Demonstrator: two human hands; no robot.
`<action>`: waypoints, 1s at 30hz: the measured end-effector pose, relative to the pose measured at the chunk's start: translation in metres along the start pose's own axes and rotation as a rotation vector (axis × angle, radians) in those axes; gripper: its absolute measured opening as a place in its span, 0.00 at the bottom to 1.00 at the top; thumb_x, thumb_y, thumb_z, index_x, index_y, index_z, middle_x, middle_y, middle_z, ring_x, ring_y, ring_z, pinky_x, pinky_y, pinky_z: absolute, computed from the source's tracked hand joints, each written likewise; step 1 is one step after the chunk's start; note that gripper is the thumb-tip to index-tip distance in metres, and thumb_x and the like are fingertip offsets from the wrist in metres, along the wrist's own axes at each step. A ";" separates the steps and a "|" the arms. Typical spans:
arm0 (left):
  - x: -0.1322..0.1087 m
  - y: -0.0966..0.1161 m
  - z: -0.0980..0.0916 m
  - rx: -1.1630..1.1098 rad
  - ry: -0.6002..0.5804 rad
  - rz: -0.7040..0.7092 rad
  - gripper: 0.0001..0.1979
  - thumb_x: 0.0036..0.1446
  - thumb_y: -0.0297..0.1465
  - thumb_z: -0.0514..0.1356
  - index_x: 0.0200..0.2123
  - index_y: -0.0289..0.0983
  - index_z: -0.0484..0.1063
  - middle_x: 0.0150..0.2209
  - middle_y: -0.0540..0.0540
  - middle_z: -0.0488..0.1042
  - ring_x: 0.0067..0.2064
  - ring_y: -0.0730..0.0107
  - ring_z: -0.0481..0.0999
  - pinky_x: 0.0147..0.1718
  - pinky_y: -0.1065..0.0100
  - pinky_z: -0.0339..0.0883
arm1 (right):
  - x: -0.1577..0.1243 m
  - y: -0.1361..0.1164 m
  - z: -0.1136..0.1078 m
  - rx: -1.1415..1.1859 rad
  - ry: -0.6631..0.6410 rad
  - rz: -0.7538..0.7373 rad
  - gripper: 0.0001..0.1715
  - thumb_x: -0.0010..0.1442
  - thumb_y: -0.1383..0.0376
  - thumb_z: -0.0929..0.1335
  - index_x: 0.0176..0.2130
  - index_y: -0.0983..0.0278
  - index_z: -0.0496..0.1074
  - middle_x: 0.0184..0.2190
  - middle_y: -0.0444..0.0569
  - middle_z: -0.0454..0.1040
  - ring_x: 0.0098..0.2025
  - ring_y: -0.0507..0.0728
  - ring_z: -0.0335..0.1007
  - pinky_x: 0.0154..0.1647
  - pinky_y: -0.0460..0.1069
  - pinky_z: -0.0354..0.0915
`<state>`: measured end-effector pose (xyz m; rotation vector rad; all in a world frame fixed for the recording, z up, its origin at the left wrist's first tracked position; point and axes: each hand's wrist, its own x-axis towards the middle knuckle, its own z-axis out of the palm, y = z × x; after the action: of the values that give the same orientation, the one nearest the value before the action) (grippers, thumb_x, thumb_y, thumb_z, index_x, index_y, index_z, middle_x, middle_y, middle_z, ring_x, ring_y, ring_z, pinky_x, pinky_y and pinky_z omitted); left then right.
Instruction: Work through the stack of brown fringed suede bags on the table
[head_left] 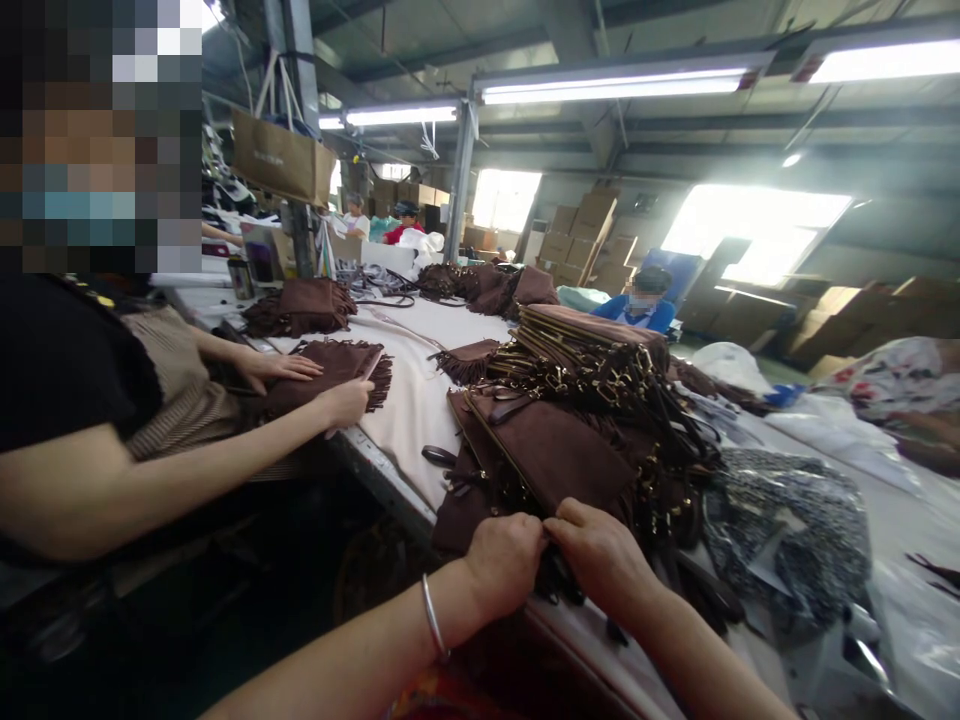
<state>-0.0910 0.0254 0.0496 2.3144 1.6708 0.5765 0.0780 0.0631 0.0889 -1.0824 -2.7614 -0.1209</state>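
Note:
My left hand [506, 562], with a silver bangle [433, 618] on its wrist, is closed with its knuckles up. My right hand [600, 552] is closed beside it, and the fingertips of both nearly meet. What they pinch is small and hidden by the fingers. Just beyond them lies a dark brown suede-like bag [559, 455] with a gold-coloured zip along its left edge. Behind it rises a stack of similar flat brown bags [592, 330], with dark straps and gold clasps [619, 385] hanging from the near side.
To the left, a co-worker's hands [349, 402] rest on a fringed brown bag [322, 370]. Clear plastic wrap over speckled material [787, 530] lies at the right. More brown bags [495, 288] lie farther back on the white-covered table [409, 400]. A metal post [459, 185] stands behind.

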 end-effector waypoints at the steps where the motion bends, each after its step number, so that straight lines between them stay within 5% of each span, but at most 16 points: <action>1: 0.000 0.001 0.000 0.037 0.000 0.011 0.18 0.66 0.34 0.42 0.39 0.36 0.70 0.35 0.39 0.75 0.35 0.57 0.76 0.33 0.62 0.67 | 0.001 0.000 0.000 0.001 -0.002 -0.002 0.12 0.63 0.70 0.63 0.32 0.60 0.73 0.29 0.44 0.68 0.32 0.53 0.64 0.33 0.48 0.55; 9: 0.003 0.003 -0.002 0.136 -0.015 0.043 0.13 0.64 0.29 0.45 0.39 0.36 0.68 0.36 0.40 0.74 0.36 0.59 0.76 0.35 0.61 0.69 | 0.006 0.007 0.011 -0.013 0.060 -0.049 0.11 0.60 0.72 0.64 0.26 0.62 0.69 0.28 0.46 0.68 0.30 0.53 0.62 0.33 0.49 0.54; 17: 0.015 0.002 -0.011 -0.131 -0.158 -0.026 0.16 0.63 0.35 0.46 0.35 0.36 0.71 0.33 0.40 0.76 0.33 0.60 0.76 0.31 0.64 0.66 | 0.000 0.007 0.021 0.003 0.192 -0.097 0.12 0.63 0.71 0.62 0.29 0.63 0.69 0.28 0.47 0.66 0.31 0.54 0.59 0.34 0.49 0.53; 21: 0.022 -0.003 -0.008 -0.494 -0.277 -0.162 0.15 0.61 0.35 0.48 0.26 0.36 0.67 0.24 0.46 0.70 0.26 0.68 0.70 0.25 0.68 0.61 | -0.005 0.008 0.023 0.021 0.175 -0.111 0.10 0.63 0.71 0.63 0.30 0.63 0.69 0.29 0.47 0.66 0.32 0.54 0.59 0.36 0.49 0.54; 25: 0.027 -0.015 -0.008 -1.168 -0.656 -0.476 0.08 0.54 0.33 0.54 0.25 0.38 0.62 0.17 0.56 0.54 0.15 0.78 0.52 0.15 0.74 0.46 | -0.010 0.008 0.025 -0.004 0.167 -0.133 0.08 0.62 0.70 0.64 0.31 0.62 0.70 0.30 0.47 0.66 0.32 0.55 0.59 0.37 0.50 0.55; 28: 0.029 -0.024 -0.008 -1.684 -0.916 -0.522 0.08 0.50 0.31 0.56 0.23 0.37 0.60 0.17 0.59 0.47 0.16 0.82 0.43 0.14 0.78 0.38 | -0.012 0.008 0.023 -0.026 0.212 -0.167 0.11 0.64 0.69 0.63 0.32 0.62 0.71 0.29 0.47 0.66 0.32 0.55 0.59 0.38 0.50 0.56; 30: 0.028 -0.026 -0.007 -1.866 -0.969 -0.521 0.07 0.50 0.31 0.57 0.25 0.36 0.61 0.18 0.60 0.46 0.16 0.84 0.41 0.14 0.79 0.36 | -0.013 0.008 0.021 -0.049 0.257 -0.197 0.13 0.65 0.69 0.61 0.33 0.63 0.72 0.29 0.48 0.67 0.33 0.55 0.60 0.40 0.51 0.57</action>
<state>-0.1087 0.0605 0.0506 0.4915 0.4924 0.3893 0.0903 0.0629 0.0661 -0.7432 -2.6343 -0.3307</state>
